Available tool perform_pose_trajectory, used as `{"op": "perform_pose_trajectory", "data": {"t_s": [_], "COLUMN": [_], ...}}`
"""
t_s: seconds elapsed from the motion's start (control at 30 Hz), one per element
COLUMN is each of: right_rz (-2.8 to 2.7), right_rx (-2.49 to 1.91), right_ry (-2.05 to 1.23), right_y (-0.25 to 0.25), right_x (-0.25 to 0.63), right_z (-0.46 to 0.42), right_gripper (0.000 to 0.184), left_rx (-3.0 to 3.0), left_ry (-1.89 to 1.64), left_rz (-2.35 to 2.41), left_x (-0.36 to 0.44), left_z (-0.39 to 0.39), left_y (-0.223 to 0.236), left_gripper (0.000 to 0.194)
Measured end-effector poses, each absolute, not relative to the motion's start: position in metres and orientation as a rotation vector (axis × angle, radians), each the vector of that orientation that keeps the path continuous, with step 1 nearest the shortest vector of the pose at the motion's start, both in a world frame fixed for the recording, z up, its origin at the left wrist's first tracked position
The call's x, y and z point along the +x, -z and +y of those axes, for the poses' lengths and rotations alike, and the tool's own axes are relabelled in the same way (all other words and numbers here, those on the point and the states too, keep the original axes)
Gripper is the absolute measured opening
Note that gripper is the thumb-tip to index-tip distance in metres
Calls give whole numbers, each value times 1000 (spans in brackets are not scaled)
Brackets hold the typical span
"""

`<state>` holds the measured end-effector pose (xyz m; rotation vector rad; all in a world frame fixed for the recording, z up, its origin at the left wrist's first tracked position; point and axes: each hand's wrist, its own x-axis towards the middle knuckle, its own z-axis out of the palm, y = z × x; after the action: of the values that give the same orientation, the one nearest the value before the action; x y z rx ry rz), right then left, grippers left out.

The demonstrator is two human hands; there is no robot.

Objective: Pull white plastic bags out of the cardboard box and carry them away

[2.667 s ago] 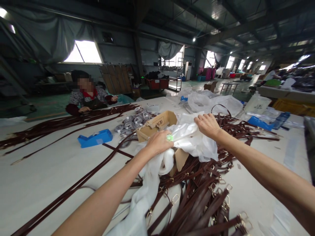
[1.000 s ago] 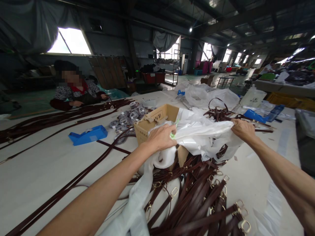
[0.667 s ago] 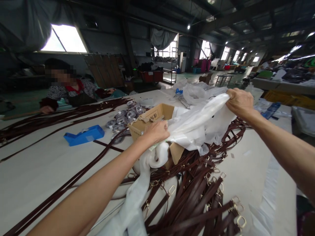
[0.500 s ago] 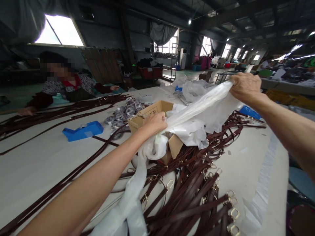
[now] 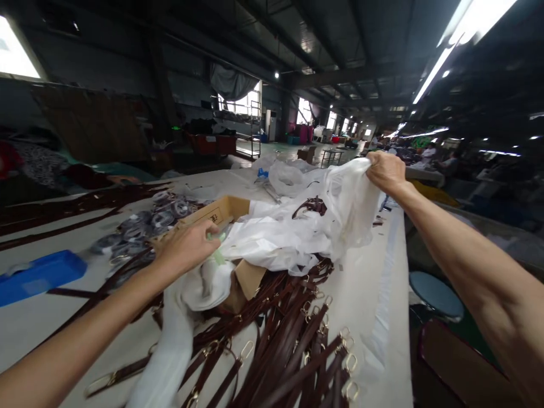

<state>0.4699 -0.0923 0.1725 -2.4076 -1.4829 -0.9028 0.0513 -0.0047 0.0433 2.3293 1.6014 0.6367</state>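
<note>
My right hand [image 5: 386, 171] is raised over the table's right side, its fingers closed on the edge of a thin translucent white plastic bag [image 5: 357, 198]. The plastic hangs from it and spreads over the middle of the table. My left hand [image 5: 189, 246] is beside an open cardboard box [image 5: 236, 207], its thumb and forefinger parted around a pale green strip [image 5: 219, 256]. Just below those fingertips is a roll of white plastic [image 5: 208, 289], with a loose length trailing toward me. Dark brown leather straps [image 5: 276, 334] with gold-coloured metal rings lie heaped in front.
A blue tape dispenser [image 5: 46, 275] lies at the left, near bundled grey coils [image 5: 142, 224]. More brown straps [image 5: 85, 209] run along the far left, where a co-worker's sleeve [image 5: 87, 175] shows. A round blue stool [image 5: 437, 296] stands beyond the table's right edge.
My view has turned to the right. My right hand has lifted the plastic, which now hangs in loose folds instead of being stretched between my hands. My left hand's fingers have loosened from it.
</note>
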Motion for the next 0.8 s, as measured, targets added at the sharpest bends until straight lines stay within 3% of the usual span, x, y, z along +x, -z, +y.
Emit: {"op": "perform_pose_trajectory", "data": {"t_s": [0.3,0.57,0.63,0.8], "right_rz": [-1690,-1939,-1970,-1953], "right_rx": [-2040,-1414,-1249,-1108], "right_ry": [1148,1352,1366,1294], "right_y": [-205,-232,-242,-280], "right_x": [408,299,274,229], "right_z": [-117,-146,-155,-179], "right_gripper": [25,22,21,23], "left_rx": [2325,2263,2308,2397], "left_ry": [-787,-1123,-1206,-1404], "left_rz": [1254,734,639,939], "left_x": [67,102,105,88], "left_z": [-68,-140,-148,-173], "left_y": [-117,-203,-219,-263], "left_gripper": [62,110,106,62]}}
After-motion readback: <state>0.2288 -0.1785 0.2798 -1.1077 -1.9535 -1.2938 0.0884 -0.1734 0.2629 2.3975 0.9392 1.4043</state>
